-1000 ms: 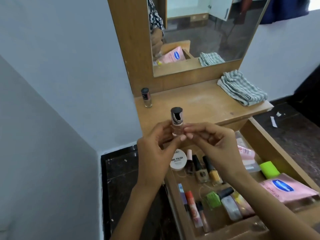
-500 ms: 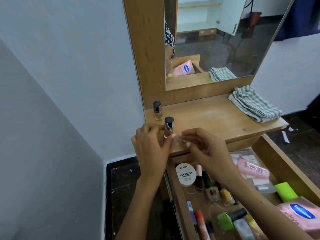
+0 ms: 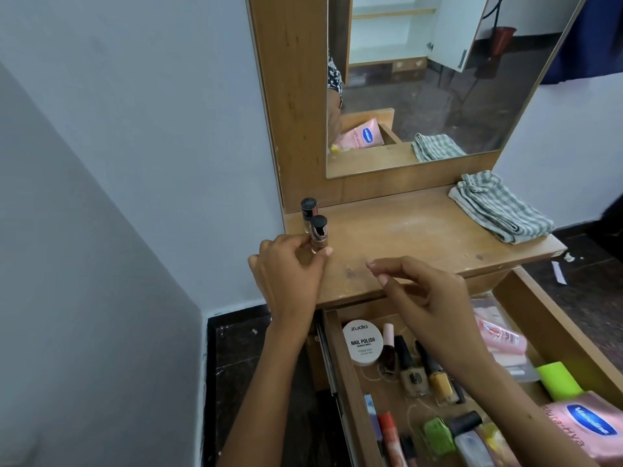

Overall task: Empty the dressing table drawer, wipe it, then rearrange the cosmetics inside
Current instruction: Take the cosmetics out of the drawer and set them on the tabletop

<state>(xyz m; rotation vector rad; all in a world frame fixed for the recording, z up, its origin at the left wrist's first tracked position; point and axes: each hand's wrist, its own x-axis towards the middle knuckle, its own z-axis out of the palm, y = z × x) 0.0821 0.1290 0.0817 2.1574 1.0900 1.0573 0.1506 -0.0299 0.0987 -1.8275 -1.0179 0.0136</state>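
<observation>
My left hand (image 3: 286, 274) pinches a pink nail polish bottle (image 3: 318, 234) with a black cap, thumb and fingers curled round its lower body; bottle upright at the far-left corner of the dressing table surface (image 3: 421, 237), base hidden by my fingers so can't tell if it's touching down. A second nail polish bottle (image 3: 308, 214) stands just behind it, partly covered by the first.

Right hand (image 3: 428, 291) hovers over the front edge of the surface, fingers loosely curled, holding nothing, apart from the bottle. It blocks part of the drawer (image 3: 340, 365) below.

Drawer is pulled out and full. Visible inside: round white tub of nail polish remover wipes (image 3: 362, 342), a dark bottle with a pink cap (image 3: 387, 348), two yellowish polish bottles (image 3: 424, 375) side by side, lying flat. Near the bottom edge: an orange tube (image 3: 391, 436), a green-capped item (image 3: 438, 434), more small bottles, cut off by the frame, can't identify. On the right: a lime green object (image 3: 558, 380), a pink Vaseline pouch (image 3: 580, 429) cut off at the corner, pink packets (image 3: 502, 338) half hidden behind my right forearm.

Folded striped cloth (image 3: 499, 207) sits at the far right of the surface. Mirror (image 3: 438, 79) behind reflects the cloth and pouch; top cropped.
</observation>
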